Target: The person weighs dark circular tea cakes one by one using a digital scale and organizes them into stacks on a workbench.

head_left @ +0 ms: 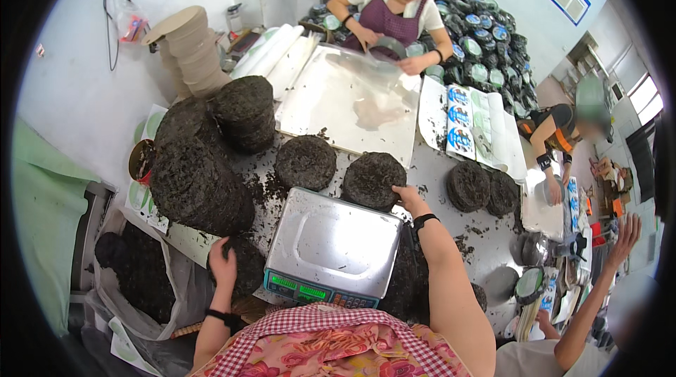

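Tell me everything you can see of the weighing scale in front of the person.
The weighing scale stands on the table, turned slightly askew. Its broad, round-cornered plate looks like shiny metal, with a faint raised or pressed outline and a few dark crumbs. On the near side, a front panel shows lit green displays at left and small keys at right, partly hidden by the apron. A round dark cake sits at its far edge; whether they touch is unclear.

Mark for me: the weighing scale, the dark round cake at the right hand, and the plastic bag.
Weighing scale [336, 243], head view: middle of its metal top.
Dark round cake [370, 181], head view: middle of its upper face.
Plastic bag [187, 275], head view: its side wall.
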Demonstrator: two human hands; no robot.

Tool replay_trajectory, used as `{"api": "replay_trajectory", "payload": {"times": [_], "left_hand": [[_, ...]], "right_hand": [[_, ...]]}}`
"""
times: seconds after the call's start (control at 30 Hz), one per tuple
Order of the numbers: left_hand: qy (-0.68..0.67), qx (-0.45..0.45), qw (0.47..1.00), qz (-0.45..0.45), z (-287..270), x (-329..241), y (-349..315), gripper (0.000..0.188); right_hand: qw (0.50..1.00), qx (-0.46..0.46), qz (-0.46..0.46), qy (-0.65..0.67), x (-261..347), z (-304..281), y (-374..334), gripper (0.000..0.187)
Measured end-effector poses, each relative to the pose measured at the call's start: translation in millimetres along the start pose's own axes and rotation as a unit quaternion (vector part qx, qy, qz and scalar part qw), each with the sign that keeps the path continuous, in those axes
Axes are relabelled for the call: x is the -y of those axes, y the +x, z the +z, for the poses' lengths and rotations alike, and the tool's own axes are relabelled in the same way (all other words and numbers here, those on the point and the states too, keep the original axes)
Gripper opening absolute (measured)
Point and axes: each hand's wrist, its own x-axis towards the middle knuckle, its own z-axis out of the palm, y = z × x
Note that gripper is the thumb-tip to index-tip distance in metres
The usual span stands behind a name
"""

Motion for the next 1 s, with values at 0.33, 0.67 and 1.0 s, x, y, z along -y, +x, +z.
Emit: {"api": "replay_trajectory", "payload": {"times": [0.33,0.67,1.0], "left_hand": [[0.066,-0.018,0.974,-0.216,6.7,142.3,-49.5,0.076],[0.036,-0.069,0.984,-0.161,-36.5,113.4,-32.9,0.052],[-0.094,0.178,0.899,0.389,15.7,-143.3,-60.1,0.028]], "right_hand": [[0.772,0.012,-0.486,-0.409,-25.2,88.4,-204.1,0.054],[0.827,-0.227,-0.403,-0.320,-122.9,21.2,-321.3,0.061],[0.790,-0.540,-0.049,-0.286,-232.9,-153.2,-395.8,0.078]]}}
